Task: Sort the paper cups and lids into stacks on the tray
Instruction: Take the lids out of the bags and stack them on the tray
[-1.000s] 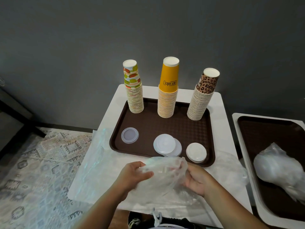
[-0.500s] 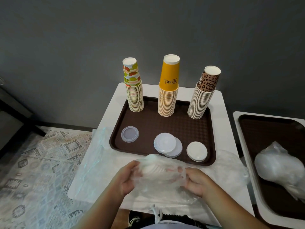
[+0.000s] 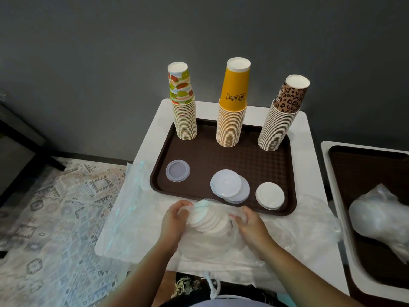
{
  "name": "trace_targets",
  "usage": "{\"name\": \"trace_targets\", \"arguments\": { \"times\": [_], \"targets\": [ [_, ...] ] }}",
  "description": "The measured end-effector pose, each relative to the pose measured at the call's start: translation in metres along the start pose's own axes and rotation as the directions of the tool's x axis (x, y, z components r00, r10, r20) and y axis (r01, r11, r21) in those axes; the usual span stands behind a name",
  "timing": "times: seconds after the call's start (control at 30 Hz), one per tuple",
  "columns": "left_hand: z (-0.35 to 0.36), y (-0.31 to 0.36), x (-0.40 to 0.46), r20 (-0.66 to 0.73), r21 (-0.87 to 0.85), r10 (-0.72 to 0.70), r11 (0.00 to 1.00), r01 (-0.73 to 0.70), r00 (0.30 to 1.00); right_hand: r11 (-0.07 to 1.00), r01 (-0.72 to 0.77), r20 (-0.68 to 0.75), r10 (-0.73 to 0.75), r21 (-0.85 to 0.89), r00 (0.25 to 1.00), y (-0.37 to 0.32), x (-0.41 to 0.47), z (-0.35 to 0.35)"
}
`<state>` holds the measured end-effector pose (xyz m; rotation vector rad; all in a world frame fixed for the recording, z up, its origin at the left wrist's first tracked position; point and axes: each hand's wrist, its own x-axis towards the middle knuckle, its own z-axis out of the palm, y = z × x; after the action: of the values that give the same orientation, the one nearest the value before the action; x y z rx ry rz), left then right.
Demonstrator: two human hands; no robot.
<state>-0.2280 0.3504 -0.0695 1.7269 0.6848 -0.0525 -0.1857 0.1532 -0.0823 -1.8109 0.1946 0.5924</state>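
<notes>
Both hands, left hand (image 3: 174,220) and right hand (image 3: 250,223), clutch the plastic bag (image 3: 212,238) around a row of white lids (image 3: 209,222); the brown tray (image 3: 221,160) lies just beyond

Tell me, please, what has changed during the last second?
Both hands, left hand and right hand, pulled the plastic bag down, baring a stack of white lids between them. Their grip on the bag remains. The cup stacks and lids on the tray stayed put.
</notes>
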Motion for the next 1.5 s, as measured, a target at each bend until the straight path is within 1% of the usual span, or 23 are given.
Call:
{"name": "trace_targets", "arguments": {
  "times": [0.07, 0.17, 0.23, 0.33, 0.37, 0.4, 0.43, 0.47, 0.5, 0.53, 0.6, 0.63, 0.67, 0.7, 0.77, 0.83, 0.93, 1.0, 1.1, 1.2, 1.3, 1.4, 1.5],
  "targets": [
    [-0.001, -0.005, 0.003, -0.010, 0.192, 0.129, 0.973, -0.125, 0.992, 0.993, 0.066, -0.010, -0.067, -0.101, 0.998, 0.000, -0.002, 0.002],
    [-0.003, -0.011, 0.006, 0.014, 0.361, 0.260, 0.899, -0.247, 0.966, 0.951, 0.151, -0.006, -0.159, -0.268, 0.987, 0.005, 0.000, 0.003],
    [-0.005, -0.011, 0.006, 0.054, 0.379, 0.306, 0.874, -0.303, 0.951, 0.939, 0.174, -0.019, -0.188, -0.296, 0.982, 0.005, 0.000, 0.004],
    [-0.010, -0.006, 0.006, 0.152, 0.301, 0.398, 0.854, -0.426, 0.905, 0.961, 0.179, -0.053, -0.194, -0.213, 0.979, 0.000, -0.010, 0.005],
    [-0.011, -0.004, 0.007, 0.193, 0.284, 0.415, 0.844, -0.455, 0.889, 0.964, 0.212, -0.078, -0.227, -0.162, 0.971, -0.002, -0.016, 0.006],
    [-0.012, -0.001, 0.007, 0.237, 0.276, 0.415, 0.838, -0.470, 0.878, 0.943, 0.293, -0.124, -0.314, -0.158, 0.941, -0.004, -0.023, 0.006],
    [-0.012, 0.001, 0.009, 0.274, 0.273, 0.412, 0.833, -0.481, 0.869, 0.890, 0.402, -0.166, -0.439, -0.216, 0.883, -0.007, -0.031, 0.005],
    [-0.012, 0.003, 0.010, 0.304, 0.271, 0.408, 0.829, -0.489, 0.861, 0.800, 0.505, -0.164, -0.573, -0.324, 0.803, -0.009, -0.037, 0.004],
    [-0.010, 0.003, 0.012, 0.328, 0.267, 0.406, 0.827, -0.495, 0.853, 0.684, 0.579, -0.107, -0.681, -0.444, 0.724, -0.009, -0.040, 0.002],
    [-0.009, 0.004, 0.014, 0.347, 0.268, 0.401, 0.824, -0.500, 0.848, 0.566, 0.628, -0.004, -0.744, -0.534, 0.668, -0.010, -0.042, 0.000],
    [-0.006, 0.003, 0.017, 0.365, 0.298, 0.394, 0.809, -0.506, 0.844, 0.392, 0.689, 0.229, -0.746, -0.610, 0.626, -0.007, -0.041, 0.000],
    [-0.005, 0.003, 0.018, 0.352, 0.320, 0.395, 0.801, -0.505, 0.849, 0.344, 0.702, 0.312, -0.714, -0.624, 0.627, -0.004, -0.039, 0.001],
    [-0.003, 0.002, 0.018, 0.326, 0.340, 0.396, 0.798, -0.497, 0.859, 0.333, 0.701, 0.357, -0.678, -0.631, 0.643, 0.001, -0.037, 0.002],
    [-0.001, 0.002, 0.017, 0.299, 0.340, 0.404, 0.801, -0.492, 0.865, 0.364, 0.691, 0.365, -0.647, -0.625, 0.670, 0.005, -0.036, 0.001],
    [0.002, -0.002, 0.015, 0.249, 0.328, 0.391, 0.826, -0.458, 0.886, 0.494, 0.645, 0.317, -0.592, -0.583, 0.741, 0.008, -0.033, -0.002],
    [0.003, -0.009, 0.013, 0.187, 0.340, 0.351, 0.853, -0.395, 0.918, 0.593, 0.596, 0.266, -0.552, -0.542, 0.790, 0.007, -0.031, -0.005],
    [0.002, -0.016, 0.012, 0.049, 0.299, 0.325, 0.898, -0.324, 0.945, 0.665, 0.530, 0.227, -0.490, -0.526, 0.841, 0.003, -0.030, -0.005],
    [0.003, -0.016, 0.009, -0.011, 0.283, 0.309, 0.913, -0.294, 0.951, 0.661, 0.494, 0.250, -0.433, -0.565, 0.866, 0.004, -0.029, -0.005],
    [0.007, -0.017, 0.008, -0.018, 0.359, 0.357, 0.874, -0.328, 0.934, 0.598, 0.481, 0.290, -0.392, -0.641, 0.873, 0.008, -0.024, -0.003],
    [0.004, -0.020, 0.011, 0.039, 0.462, 0.355, 0.822, -0.332, 0.934, 0.563, 0.462, 0.296, -0.365, -0.685, 0.883, 0.009, -0.019, 0.001],
    [-0.004, -0.030, 0.017, 0.135, 0.638, 0.418, 0.657, -0.402, 0.898, 0.547, 0.443, 0.299, -0.335, -0.710, 0.894, 0.008, -0.015, 0.003],
    [-0.011, -0.022, 0.010, 0.119, 0.655, 0.494, 0.613, -0.442, 0.861, 0.575, 0.391, 0.268, -0.289, -0.719, 0.919, 0.004, -0.011, 0.003],
    [-0.012, -0.004, -0.008, 0.060, 0.546, 0.610, 0.642, -0.538, 0.790, 0.622, 0.304, 0.205, -0.227, -0.722, 0.952, -0.001, -0.006, 0.004]
  ]
}}
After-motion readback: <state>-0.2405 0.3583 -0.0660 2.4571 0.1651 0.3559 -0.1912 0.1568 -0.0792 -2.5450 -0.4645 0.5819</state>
